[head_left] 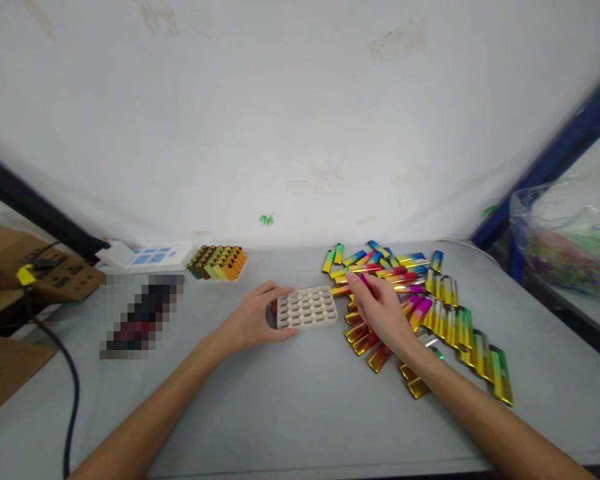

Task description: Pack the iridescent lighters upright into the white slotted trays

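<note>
My left hand (260, 313) grips the left end of a small white tray (307, 308), its fingers and thumb along the two long edges. The tray has rows of slots, and those in view hold nothing. At the right, my right hand (383, 310) is over a loose pile of shiny, flat, lighter-shaped cases (379, 358) in gold, red, purple, green and blue. Its thumb and fingers are pinched together, with a bit of a purple case (364, 281) showing between them. The hand hides most of that case and part of the pile.
Against the wall stands a filled tray of similar pieces (220, 262), beside a white box with blue squares (153, 256). Cardboard boxes (63, 270) and a black cable (73, 373) are at the left. A clear plastic bag (570, 233) hangs at the right.
</note>
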### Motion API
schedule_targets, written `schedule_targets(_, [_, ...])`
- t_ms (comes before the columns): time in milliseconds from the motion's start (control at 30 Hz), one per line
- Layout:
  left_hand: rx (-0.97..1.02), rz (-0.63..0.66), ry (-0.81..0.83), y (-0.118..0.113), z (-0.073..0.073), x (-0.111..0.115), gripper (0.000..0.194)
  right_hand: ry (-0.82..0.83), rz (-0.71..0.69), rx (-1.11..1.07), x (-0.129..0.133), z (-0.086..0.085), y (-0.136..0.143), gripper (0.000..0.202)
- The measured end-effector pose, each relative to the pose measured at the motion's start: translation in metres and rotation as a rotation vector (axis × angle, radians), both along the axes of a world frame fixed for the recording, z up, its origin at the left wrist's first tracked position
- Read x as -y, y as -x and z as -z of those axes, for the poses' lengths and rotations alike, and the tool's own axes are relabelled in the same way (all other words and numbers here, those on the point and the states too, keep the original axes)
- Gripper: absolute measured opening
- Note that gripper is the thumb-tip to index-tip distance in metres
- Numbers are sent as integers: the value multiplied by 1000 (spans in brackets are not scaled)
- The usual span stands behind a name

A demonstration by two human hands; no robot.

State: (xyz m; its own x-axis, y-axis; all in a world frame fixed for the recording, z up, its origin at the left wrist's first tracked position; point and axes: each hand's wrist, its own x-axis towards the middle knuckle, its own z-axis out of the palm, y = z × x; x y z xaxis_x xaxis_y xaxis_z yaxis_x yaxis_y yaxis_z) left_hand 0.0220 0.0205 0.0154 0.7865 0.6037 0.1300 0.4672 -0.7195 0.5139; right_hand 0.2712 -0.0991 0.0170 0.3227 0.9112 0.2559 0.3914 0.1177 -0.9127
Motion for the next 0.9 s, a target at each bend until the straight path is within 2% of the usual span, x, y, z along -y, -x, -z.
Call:
schedule_targets(100, [-7, -19, 13, -1, -2, 1, 69, 8, 98, 46, -1, 2, -1, 54])
schedule_targets(167, [-9, -24, 18, -1, -3, 2, 68, 19, 111, 77, -1, 1, 0, 50])
schedule_targets(300, [-18, -23, 14, -2, -3, 2, 70, 46, 68, 70, 0, -1, 4, 42])
schedule_targets(467, [-15, -17, 10, -1, -1, 1, 69, 17, 45, 81, 0, 0, 6, 49])
schedule_targets(533, [-19, -13, 2, -1, 0, 0, 71, -8, 6, 81, 0, 0, 5, 46])
schedule_targets(600, [-3, -28, 11, -1, 2, 0, 78, -23, -67, 85, 0, -1, 4, 38])
schedule_targets(733, [105, -69, 122, -1, 10, 1, 106, -53, -215, 121, -3, -10, 4, 29])
schedule_targets(900, [184, -95, 180, -4, 21, 1, 118, -214, -224, 278, -20, -25, 19, 30])
